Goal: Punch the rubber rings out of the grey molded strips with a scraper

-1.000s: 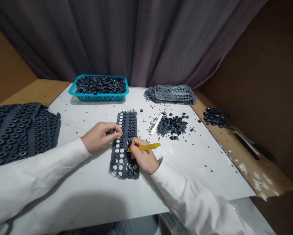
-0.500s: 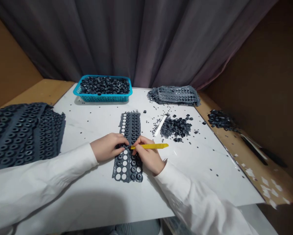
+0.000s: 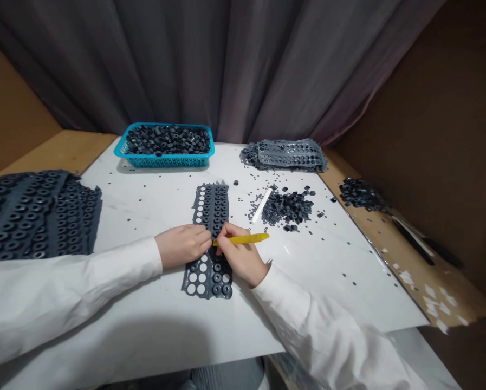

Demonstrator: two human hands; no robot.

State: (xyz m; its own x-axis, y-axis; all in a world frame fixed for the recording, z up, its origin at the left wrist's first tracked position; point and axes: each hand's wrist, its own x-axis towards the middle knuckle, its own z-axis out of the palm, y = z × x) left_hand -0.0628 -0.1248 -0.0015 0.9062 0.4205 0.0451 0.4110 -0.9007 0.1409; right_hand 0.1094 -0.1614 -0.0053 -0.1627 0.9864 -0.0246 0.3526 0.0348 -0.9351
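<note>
A dark grey perforated rubber strip (image 3: 211,211) lies on the white table (image 3: 116,303), with black rings in many holes and white tabletop showing through others. My left hand (image 3: 181,246) rests its bunched fingertips on the strip's left edge; I cannot tell whether they pinch anything. My right hand (image 3: 240,255) grips a yellow flat pry stick (image 3: 243,239), its tip at the strip's middle next to my left fingers. The hands hide the strip's middle part.
A blue plastic basket (image 3: 164,146) of dark rings stands at the back. Nearby are a grey sheet stack (image 3: 285,155), a loose ring pile (image 3: 287,208), a white stick (image 3: 262,205) and a large sheet stack (image 3: 35,214). Small specks dot the table.
My left hand has moved down the strip from its upper part, closer to my right hand. The yellow stick stays in my right hand, and the view has shifted slightly.
</note>
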